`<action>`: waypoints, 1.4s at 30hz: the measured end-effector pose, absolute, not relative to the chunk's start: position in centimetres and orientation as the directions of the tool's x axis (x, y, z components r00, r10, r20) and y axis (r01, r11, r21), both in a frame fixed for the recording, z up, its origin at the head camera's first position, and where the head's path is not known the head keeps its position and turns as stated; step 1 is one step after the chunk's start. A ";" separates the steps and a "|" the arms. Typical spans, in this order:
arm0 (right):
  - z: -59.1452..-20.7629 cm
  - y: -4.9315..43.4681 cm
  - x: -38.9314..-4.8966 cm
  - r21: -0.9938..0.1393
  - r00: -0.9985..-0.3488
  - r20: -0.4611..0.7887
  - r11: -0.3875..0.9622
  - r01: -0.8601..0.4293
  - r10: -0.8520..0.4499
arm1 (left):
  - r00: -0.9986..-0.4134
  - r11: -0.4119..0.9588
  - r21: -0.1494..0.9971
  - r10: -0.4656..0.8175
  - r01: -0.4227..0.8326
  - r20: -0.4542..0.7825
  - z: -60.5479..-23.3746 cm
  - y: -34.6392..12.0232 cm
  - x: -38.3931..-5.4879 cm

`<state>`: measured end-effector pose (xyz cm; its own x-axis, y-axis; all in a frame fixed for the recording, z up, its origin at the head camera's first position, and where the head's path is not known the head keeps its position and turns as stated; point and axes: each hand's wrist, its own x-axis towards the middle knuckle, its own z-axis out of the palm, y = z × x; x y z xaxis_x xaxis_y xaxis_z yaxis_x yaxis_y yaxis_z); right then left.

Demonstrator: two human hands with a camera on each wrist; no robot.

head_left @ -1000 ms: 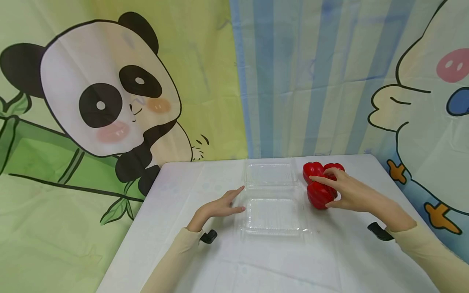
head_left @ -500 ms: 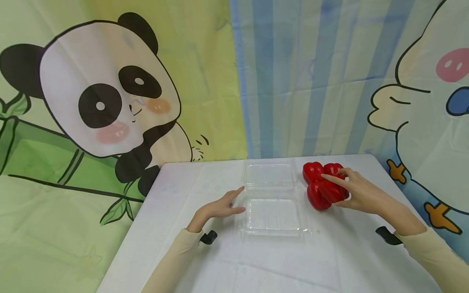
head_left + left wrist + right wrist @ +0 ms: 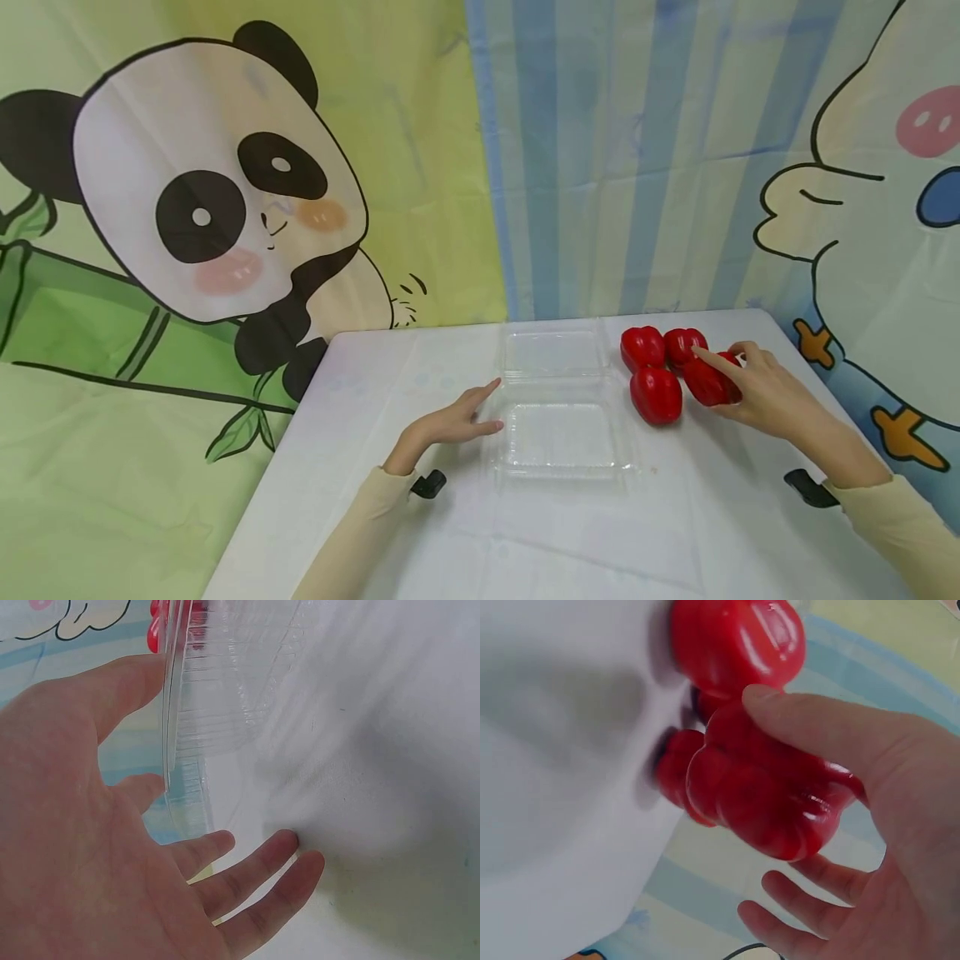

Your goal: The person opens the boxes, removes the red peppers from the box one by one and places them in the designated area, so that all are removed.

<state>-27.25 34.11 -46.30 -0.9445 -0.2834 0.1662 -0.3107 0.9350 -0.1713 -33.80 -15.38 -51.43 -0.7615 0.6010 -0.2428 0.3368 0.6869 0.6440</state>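
My right hand (image 3: 765, 392) grips a red bell pepper (image 3: 707, 380) between thumb and fingers, to the right of the other peppers. In the right wrist view the thumb lies across the held bell pepper (image 3: 761, 787). Three more red bell peppers are grouped on the table: a near one (image 3: 656, 396), a back left one (image 3: 642, 347) and a back right one (image 3: 684, 343). My left hand (image 3: 446, 422) is at the left edge of an opened clear plastic box (image 3: 562, 437), fingers spread. In the left wrist view its thumb touches the box's rim (image 3: 171, 712).
The box's lid half (image 3: 551, 354) lies flat behind its near half. A white cloth covers the table (image 3: 450, 533). Behind it hangs a printed curtain (image 3: 585, 167) with a panda on the left.
My right hand has moved right with its bell pepper, away from the near pepper it overlapped, which now shows whole. The left hand has stayed at the box.
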 end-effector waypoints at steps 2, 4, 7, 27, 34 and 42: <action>-46.7 34.3 -27.4 -0.164 -0.949 0.164 0.941 -0.296 -0.270 | -0.761 0.686 0.644 0.602 0.339 -0.242 -51.4 -15.4 -33.8; -47.1 34.3 -27.4 -0.161 -0.954 0.157 0.946 -0.282 -0.257 | -0.760 0.687 0.642 0.603 0.341 -0.242 -51.4 -15.4 -33.8; -47.7 34.3 -27.6 -0.157 -0.957 0.146 0.950 -0.271 -0.249 | -0.759 0.683 0.645 0.606 0.342 -0.239 -51.4 -15.4 -33.8; -50.3 33.7 -28.3 -0.173 -0.978 0.093 0.965 -0.200 -0.186 | -0.752 0.682 0.646 0.611 0.343 -0.246 -52.0 -15.2 -34.0; -50.8 33.5 -28.9 -0.180 -0.982 0.072 0.966 -0.187 -0.177 | -0.755 0.688 0.638 0.608 0.346 -0.246 -51.8 -15.3 -34.0; -51.1 33.4 -29.1 -0.174 -0.985 0.063 0.970 -0.171 -0.162 | -0.760 0.687 0.643 0.603 0.340 -0.243 -51.7 -15.5 -33.9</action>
